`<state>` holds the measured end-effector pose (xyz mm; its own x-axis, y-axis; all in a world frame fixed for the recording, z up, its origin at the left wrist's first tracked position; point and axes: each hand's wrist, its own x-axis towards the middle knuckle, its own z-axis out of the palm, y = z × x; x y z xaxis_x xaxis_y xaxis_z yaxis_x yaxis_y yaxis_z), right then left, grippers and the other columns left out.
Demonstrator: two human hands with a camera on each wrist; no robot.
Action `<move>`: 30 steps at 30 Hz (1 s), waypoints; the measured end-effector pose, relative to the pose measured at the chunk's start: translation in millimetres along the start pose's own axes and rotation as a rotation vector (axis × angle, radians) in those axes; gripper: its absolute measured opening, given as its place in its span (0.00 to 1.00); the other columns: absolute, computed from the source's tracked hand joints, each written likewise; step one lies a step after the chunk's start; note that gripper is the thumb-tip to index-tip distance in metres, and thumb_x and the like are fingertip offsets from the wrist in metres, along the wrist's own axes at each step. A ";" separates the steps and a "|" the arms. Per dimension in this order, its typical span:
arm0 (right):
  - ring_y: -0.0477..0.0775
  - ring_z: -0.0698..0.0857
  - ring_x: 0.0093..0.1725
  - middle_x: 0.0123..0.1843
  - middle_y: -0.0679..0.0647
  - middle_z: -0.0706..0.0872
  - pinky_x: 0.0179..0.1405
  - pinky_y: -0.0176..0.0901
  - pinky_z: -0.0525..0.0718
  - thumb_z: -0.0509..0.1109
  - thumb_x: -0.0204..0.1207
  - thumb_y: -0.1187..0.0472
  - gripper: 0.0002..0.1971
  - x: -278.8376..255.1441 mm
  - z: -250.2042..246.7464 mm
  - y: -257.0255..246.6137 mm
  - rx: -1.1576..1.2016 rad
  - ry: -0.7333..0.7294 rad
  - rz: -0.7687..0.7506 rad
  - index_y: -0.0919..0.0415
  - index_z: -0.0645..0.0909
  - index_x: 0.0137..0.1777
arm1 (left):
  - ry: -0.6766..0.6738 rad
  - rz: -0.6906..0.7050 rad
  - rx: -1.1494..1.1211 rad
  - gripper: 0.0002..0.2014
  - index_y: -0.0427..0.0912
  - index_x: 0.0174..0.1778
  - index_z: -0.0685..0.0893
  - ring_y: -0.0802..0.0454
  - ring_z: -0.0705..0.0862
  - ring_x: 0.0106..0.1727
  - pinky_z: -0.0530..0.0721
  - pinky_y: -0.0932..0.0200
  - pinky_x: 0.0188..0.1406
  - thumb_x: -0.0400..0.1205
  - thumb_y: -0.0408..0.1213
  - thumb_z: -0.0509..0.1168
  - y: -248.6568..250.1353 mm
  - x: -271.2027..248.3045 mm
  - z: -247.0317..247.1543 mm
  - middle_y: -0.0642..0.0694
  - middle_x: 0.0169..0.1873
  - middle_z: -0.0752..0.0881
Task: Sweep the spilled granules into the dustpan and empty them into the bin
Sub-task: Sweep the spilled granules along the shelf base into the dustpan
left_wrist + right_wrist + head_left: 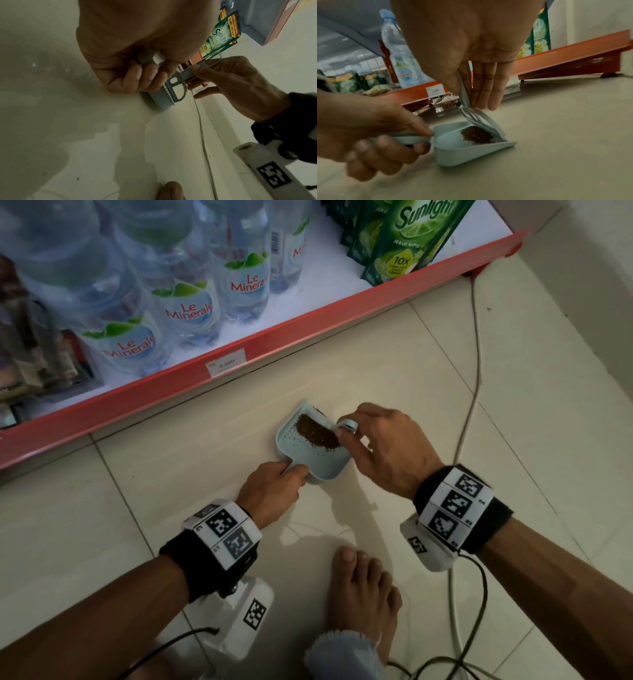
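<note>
A pale blue dustpan (313,462) lies flat on the tiled floor, with its mouth toward the shelf. A brown heap of granules (317,433) sits inside near the mouth, and a few specks are scattered behind it. My left hand (274,486) grips the dustpan's handle, fingers curled round it (137,77). My right hand (373,440) pinches the handle of a small pale blue brush (346,426). The brush head (482,122) stands in the pan against the granules (477,135). The dustpan (453,155) touches the floor. No bin is in view.
A red-edged shelf (239,350) runs along the far side, holding water bottles (191,309) and green detergent sachets (404,244). A white cable (474,364) trails over the floor at the right. My bare foot (363,594) is below the hands.
</note>
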<state>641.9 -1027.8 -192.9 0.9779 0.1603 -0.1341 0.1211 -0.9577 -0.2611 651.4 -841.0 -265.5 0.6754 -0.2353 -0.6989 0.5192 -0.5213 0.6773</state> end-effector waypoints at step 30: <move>0.60 0.85 0.39 0.47 0.52 0.87 0.32 0.40 0.74 0.60 0.85 0.53 0.14 22.3 -15.4 44.5 -0.207 0.253 0.072 0.52 0.87 0.58 | 0.132 0.134 -0.089 0.19 0.47 0.30 0.83 0.59 0.72 0.21 0.69 0.58 0.26 0.73 0.59 0.62 -61.8 -20.5 -39.9 0.57 0.17 0.75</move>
<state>671.7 -1070.5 -192.8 0.9934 0.0508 0.1033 0.0568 -0.9968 -0.0563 626.4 -771.3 -283.8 0.8012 -0.1850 -0.5690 0.4605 -0.4165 0.7839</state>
